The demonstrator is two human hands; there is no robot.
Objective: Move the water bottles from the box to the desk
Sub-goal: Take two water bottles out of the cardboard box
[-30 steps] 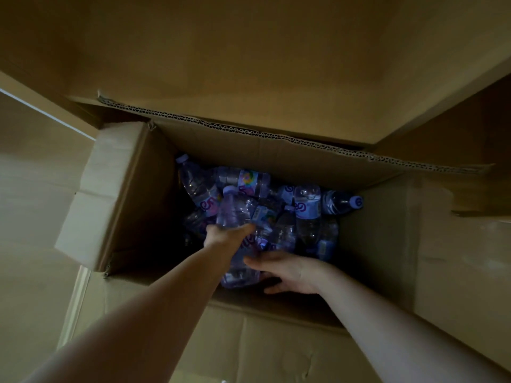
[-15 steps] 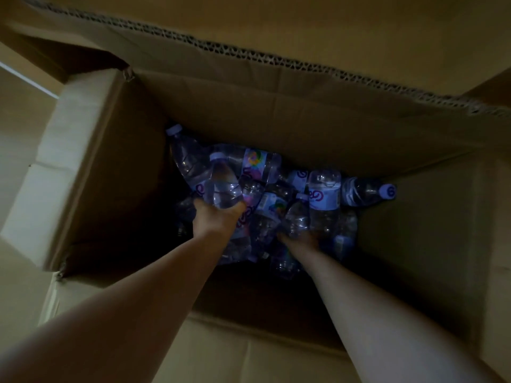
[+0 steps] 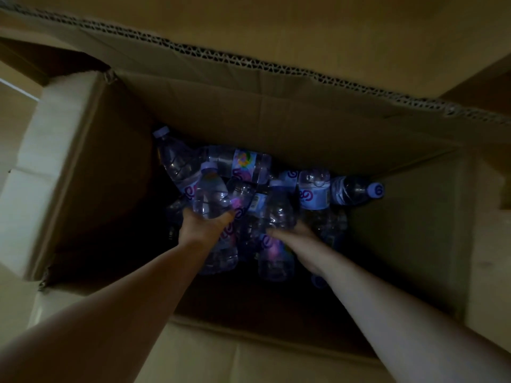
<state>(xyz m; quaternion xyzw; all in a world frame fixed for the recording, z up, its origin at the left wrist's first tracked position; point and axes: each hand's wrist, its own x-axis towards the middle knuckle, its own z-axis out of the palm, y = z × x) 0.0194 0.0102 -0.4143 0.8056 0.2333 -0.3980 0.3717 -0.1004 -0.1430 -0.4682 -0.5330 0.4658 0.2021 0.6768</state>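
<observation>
I am looking down into a large brown corrugated cardboard box [image 3: 276,128] with its flaps folded open, and both my arms reach into it. At its dim bottom lies a heap of clear plastic water bottles with pale purple caps and blue-purple labels [image 3: 315,194], lying on their sides and across one another against the far wall.

My left hand [image 3: 206,225] is wrapped around the lower body of one clear bottle [image 3: 210,194], whose cap points away from me toward the far wall; my thumb and fingers curl round it on either side. My right hand [image 3: 297,239] is blurred, but it lies along the right side of a second clear bottle with a pinkish label [image 3: 275,230], and its fingers appear to close around the bottle's middle. The two hands are near each other, apart, each on its own bottle.

One bottle at the right [image 3: 356,190] lies with its cap toward the right wall.
</observation>
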